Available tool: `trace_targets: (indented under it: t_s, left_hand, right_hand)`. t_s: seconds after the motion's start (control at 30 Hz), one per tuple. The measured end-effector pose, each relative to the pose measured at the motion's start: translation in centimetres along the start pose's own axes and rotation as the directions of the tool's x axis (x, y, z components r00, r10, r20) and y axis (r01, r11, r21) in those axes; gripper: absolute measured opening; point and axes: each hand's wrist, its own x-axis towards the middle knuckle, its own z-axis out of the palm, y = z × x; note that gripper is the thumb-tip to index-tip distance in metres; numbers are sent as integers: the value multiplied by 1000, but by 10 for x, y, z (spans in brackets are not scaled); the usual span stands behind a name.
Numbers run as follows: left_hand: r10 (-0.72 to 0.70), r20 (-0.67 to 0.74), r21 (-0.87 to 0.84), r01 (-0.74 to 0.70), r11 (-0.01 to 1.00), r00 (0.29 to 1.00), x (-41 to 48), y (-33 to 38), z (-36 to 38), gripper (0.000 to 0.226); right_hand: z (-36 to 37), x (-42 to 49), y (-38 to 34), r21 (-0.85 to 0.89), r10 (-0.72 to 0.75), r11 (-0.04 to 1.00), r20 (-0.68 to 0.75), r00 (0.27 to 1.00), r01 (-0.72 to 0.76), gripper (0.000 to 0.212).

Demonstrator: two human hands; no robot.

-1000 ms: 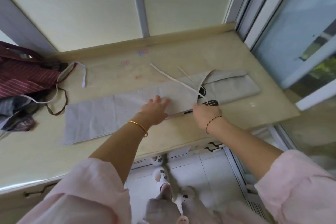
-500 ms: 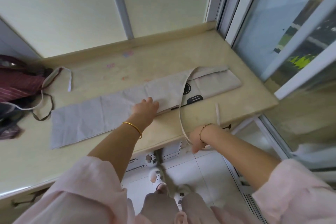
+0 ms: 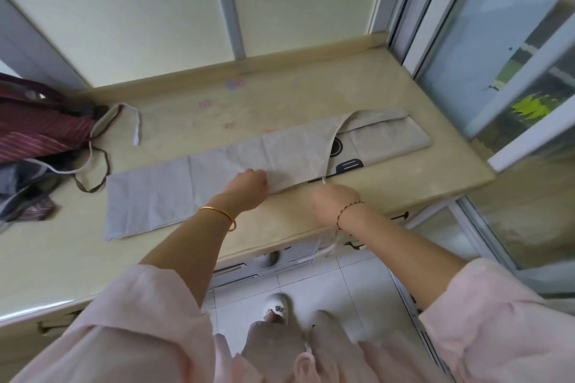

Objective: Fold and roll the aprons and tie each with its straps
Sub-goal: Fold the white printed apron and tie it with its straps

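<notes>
Apron point(image 3: 264, 158) folded to a strip on the surface point(image 3: 280, 102), no roll/tie yet; left hand point(image 3: 245, 190) pinches its edge, right hand point(image 3: 336, 202) (blurry) prob. grips a strap point(image 3: 326, 249); pile point(image 3: 37, 134) untouched.

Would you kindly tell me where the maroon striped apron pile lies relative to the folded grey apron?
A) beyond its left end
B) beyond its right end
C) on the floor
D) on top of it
A: the maroon striped pile sits at the left end of the counter, past the left edge of the folded grey apron.
</notes>
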Motion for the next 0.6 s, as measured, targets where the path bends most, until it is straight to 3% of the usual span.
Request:
trace_targets:
  t_s: [0.07,0.17,0.33,0.47,0.6]
  left_hand:
    - [-102,-29,-153,97,983,994,-1,-16,-7,15]
    - [-351,-106,-203,325,924,930,-10,-56,-15,25]
    - [-759,-155,-255,716,650,633,-46,-130,-18,39]
    - [-858,-110,-286,810,511,502,-62,-170,-17,42]
    - [-871,-27,-383,799,463,491,-66,-192,-26,43]
  right_hand:
    - [-3,10,-11,20,-11,1000,-99,995,13,18]
    - [-10,28,-39,53,-99,992,-189,977,111,14]
    - [-15,59,-97,83,-188,975,-197,962,207,11]
    - [-9,84,-116,74,-161,983,-90,983,168,28]
    - [-7,106,-120,162,-52,986,65,997,40,46]
